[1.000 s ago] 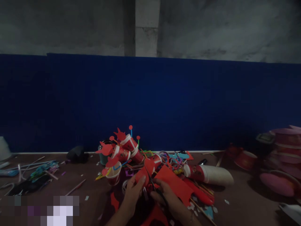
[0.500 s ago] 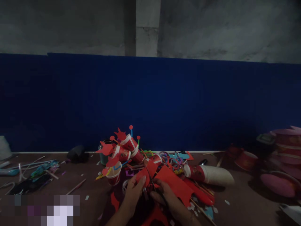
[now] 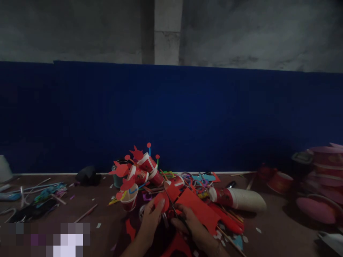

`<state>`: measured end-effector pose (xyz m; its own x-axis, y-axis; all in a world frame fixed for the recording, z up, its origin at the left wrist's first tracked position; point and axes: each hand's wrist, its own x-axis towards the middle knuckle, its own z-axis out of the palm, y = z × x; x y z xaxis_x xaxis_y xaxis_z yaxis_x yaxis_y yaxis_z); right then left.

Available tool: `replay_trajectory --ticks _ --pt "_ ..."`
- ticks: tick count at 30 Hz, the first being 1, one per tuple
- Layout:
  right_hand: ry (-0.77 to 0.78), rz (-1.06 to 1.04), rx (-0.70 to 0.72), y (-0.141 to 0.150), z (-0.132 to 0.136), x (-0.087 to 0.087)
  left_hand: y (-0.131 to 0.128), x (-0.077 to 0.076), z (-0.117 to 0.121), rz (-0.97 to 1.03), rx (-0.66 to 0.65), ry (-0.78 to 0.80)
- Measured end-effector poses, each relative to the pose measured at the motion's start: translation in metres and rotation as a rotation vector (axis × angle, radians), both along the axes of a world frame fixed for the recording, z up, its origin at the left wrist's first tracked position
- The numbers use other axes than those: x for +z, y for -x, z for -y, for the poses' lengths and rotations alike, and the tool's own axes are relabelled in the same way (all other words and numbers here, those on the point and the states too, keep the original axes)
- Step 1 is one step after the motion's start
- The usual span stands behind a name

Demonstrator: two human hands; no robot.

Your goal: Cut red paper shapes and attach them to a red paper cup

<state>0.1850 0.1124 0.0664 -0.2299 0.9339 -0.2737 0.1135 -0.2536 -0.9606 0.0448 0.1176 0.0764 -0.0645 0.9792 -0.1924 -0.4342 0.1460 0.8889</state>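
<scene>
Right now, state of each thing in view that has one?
Left hand: closed on red paper piece
Right hand: closed on scissors
Red paper piece: held, edge rounded
Scissors: held; blade gap unclear
Nested paper cups: lying sideways
Yellow-straw paper cup: mouth up, slightly tilted
Topmost paper cup: tilted
Red paper sheet: lying down, lower edge uneven

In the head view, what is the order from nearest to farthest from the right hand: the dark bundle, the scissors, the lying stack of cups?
1. Scissors, held in the right hand.
2. Stack of cups, lying to its right.
3. Dark bundle, far to the left.
</scene>
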Motion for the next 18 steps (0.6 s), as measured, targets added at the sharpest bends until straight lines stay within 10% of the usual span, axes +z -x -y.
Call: replay_trajectory --ticks 18 --pt "0.032 0.061 -0.001 -0.0005 -0.0011 0.0016 0.0012 0.0 -0.0014 -0.021 -0.024 -0.037"
